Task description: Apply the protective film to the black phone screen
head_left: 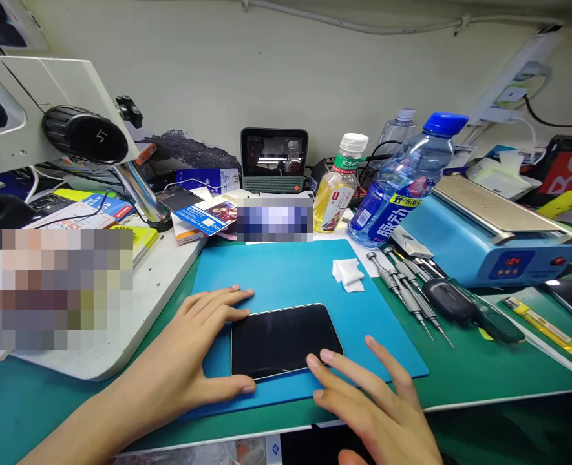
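Note:
A smartphone [286,342] with a dark screen lies face up on a blue work mat [387,342]. My left hand [198,349] holds its left end, with the thumb at the near long edge and the index finger at the far corner; the other fingers stretch over the mat. My right hand [377,400] is open, its fingers apart, with fingertips at the phone's near right corner. A crumpled white wipe [348,275] rests on the mat beyond the phone.
Right of the mat lie several screwdrivers [402,284], a black case [448,300] and a yellow cutter [545,326]. Behind them stands a blue heating plate [465,239]. Drink bottles [387,187] stand at the back. A microscope stand [143,190] rises from a white base [121,342] at left.

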`<move>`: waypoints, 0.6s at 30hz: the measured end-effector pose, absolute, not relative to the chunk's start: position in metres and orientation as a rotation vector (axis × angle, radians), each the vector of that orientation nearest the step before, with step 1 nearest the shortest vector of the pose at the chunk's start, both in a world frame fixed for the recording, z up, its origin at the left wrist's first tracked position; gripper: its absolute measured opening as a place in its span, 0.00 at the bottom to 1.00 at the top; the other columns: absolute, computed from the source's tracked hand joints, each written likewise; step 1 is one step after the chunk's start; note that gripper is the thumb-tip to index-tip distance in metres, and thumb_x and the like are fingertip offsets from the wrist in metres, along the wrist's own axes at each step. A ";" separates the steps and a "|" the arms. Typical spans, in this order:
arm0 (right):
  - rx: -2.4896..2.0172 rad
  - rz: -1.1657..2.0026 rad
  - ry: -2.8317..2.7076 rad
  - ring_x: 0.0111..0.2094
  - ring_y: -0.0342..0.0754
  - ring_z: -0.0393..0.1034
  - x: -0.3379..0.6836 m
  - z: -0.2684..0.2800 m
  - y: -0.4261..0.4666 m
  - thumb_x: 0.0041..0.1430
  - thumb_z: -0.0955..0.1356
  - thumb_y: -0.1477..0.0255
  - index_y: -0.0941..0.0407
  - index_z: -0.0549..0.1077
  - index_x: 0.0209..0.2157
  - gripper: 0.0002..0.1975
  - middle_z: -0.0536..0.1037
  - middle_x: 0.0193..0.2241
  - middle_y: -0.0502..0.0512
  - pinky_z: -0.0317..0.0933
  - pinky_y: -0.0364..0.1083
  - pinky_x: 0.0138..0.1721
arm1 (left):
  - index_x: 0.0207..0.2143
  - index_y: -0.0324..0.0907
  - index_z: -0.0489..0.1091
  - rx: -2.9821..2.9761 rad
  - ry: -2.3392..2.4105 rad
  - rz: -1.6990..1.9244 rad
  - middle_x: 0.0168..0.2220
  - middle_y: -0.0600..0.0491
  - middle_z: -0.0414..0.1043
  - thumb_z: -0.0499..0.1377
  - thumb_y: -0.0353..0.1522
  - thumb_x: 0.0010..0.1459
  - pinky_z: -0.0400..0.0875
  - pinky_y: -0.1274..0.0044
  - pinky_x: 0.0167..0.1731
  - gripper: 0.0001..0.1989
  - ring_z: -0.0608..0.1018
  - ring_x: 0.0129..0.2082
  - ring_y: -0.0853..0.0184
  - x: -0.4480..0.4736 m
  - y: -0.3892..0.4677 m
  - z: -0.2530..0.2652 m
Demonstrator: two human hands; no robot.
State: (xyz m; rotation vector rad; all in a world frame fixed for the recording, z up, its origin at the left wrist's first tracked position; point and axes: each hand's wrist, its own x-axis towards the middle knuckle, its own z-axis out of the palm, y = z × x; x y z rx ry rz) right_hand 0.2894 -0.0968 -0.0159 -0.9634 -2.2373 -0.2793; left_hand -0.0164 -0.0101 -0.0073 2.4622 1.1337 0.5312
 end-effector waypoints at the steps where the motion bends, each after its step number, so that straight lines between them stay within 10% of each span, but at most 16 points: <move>1: -0.958 -0.272 -2.226 0.59 0.53 0.77 0.286 -0.018 -0.095 0.78 0.57 0.59 0.55 0.79 0.47 0.23 0.84 0.53 0.57 0.49 0.59 0.74 | 0.59 0.52 0.68 2.461 1.136 0.531 0.70 0.47 0.65 0.71 0.49 0.58 0.64 0.51 0.65 0.30 0.66 0.70 0.46 -0.016 -0.010 -0.007; 13: -0.873 -0.204 -2.445 0.65 0.50 0.71 0.272 -0.004 -0.087 0.77 0.63 0.60 0.54 0.81 0.48 0.18 0.82 0.57 0.49 0.39 0.56 0.77 | 0.60 0.53 0.68 2.466 1.149 0.529 0.70 0.47 0.66 0.70 0.52 0.58 0.66 0.50 0.63 0.32 0.66 0.70 0.44 -0.018 -0.011 -0.012; 18: -1.105 -0.126 -2.308 0.60 0.53 0.76 0.312 0.000 -0.093 0.75 0.63 0.63 0.50 0.81 0.48 0.14 0.85 0.51 0.48 0.55 0.58 0.73 | 0.59 0.54 0.69 2.421 1.188 0.583 0.70 0.47 0.66 0.71 0.51 0.57 0.66 0.49 0.63 0.32 0.67 0.69 0.42 -0.016 -0.014 -0.014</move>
